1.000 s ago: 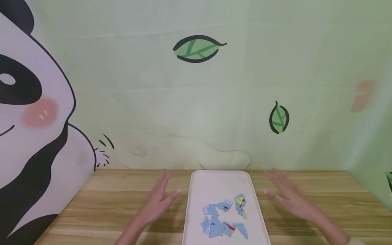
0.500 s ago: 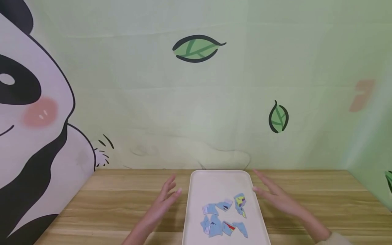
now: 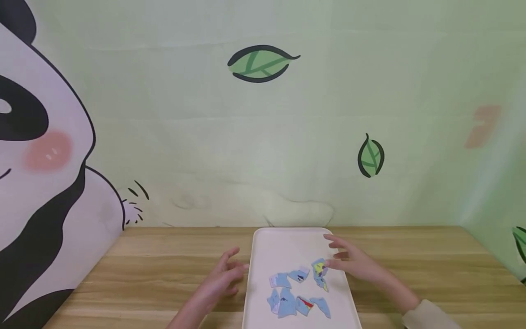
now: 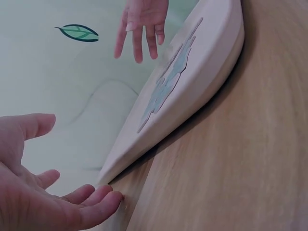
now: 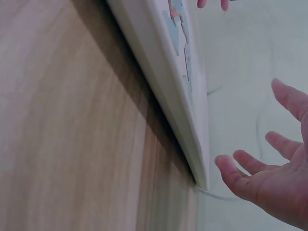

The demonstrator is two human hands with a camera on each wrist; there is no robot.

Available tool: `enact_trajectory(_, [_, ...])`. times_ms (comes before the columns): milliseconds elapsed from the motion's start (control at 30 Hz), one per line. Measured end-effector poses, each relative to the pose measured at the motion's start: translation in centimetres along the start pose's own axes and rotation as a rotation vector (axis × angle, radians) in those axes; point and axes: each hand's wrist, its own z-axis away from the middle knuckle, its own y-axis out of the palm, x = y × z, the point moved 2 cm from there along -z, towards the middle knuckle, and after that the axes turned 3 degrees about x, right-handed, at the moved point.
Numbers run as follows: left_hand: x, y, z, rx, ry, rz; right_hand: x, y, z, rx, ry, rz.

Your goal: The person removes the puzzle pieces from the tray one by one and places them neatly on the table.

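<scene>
A white tray [image 3: 287,246] lies on the wooden table, bearing several flat, irregular blue puzzle pieces [image 3: 287,303]. One piece with yellow and purple [image 3: 318,269] lies at the tray's right side; another with a red patch [image 3: 304,305] is nearer the front. My right hand [image 3: 355,261] hovers over the tray's right edge, fingers spread and loosely bent, thumb tip overlapping the yellow piece in the head view. My left hand [image 3: 222,278] is beside the tray's left edge, fingers relaxed and apart, holding nothing. In the left wrist view, the tray's raised rim [image 4: 207,91] stands beyond the left fingertips.
The wooden table [image 3: 172,256] stretches to both sides of the tray. Behind it hangs a pale green backdrop [image 3: 197,114] printed with leaves [image 3: 259,64] and a large panda [image 3: 41,183] at the left.
My right hand has moved left, from beside the tray to over its right edge. My left hand has shifted slightly right and lower, its fingers more bent. The pieces lie as before.
</scene>
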Motion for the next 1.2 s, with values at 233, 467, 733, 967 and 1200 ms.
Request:
enact_trajectory(233, [0.6,0.4,-0.3,0.034,-0.027,-0.033,-0.2,0.7,-0.8,0.08,0.008,0.0])
enact_trajectory(467, [0.5,0.7,-0.5,0.051,-0.037,-0.103,-0.5,1.3,-1.2,0.086,0.05,0.029])
enact_trajectory(733, [0.5,0.9,-1.0,0.07,-0.019,-0.209,-0.4,2.1,-2.0,0.056,0.09,0.139])
enact_trajectory(967, [0.4,0.8,-1.4,0.11,-0.006,-0.277,-0.7,2.9,-2.3,0.017,0.102,0.254])
enact_trajectory(1200, [0.6,0.1,-1.6,0.143,-0.024,-0.274,-0.2,3.3,-2.7,0.003,0.101,0.294])
